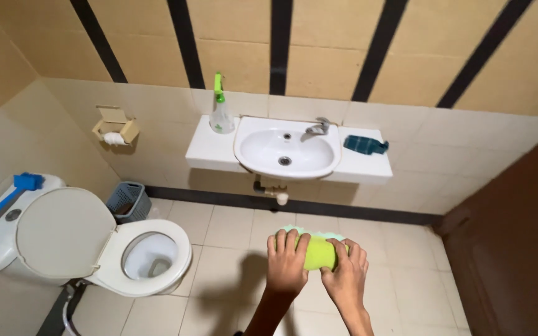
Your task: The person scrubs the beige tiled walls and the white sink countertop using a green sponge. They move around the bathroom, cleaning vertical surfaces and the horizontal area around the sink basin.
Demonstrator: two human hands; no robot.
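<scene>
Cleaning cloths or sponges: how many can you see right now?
2: a green sponge gripped by the left hand and right hand, and a dark teal cloth on the counter right of the sink.

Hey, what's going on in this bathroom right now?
A person stands in a tiled bathroom, gripping a rolled yellow-green cloth with both hands: left hand and right hand. It is held in the air above the floor, facing the white sink. A spray bottle stands left of the basin, a dark blue object lies right. The toilet is open, lid up.
</scene>
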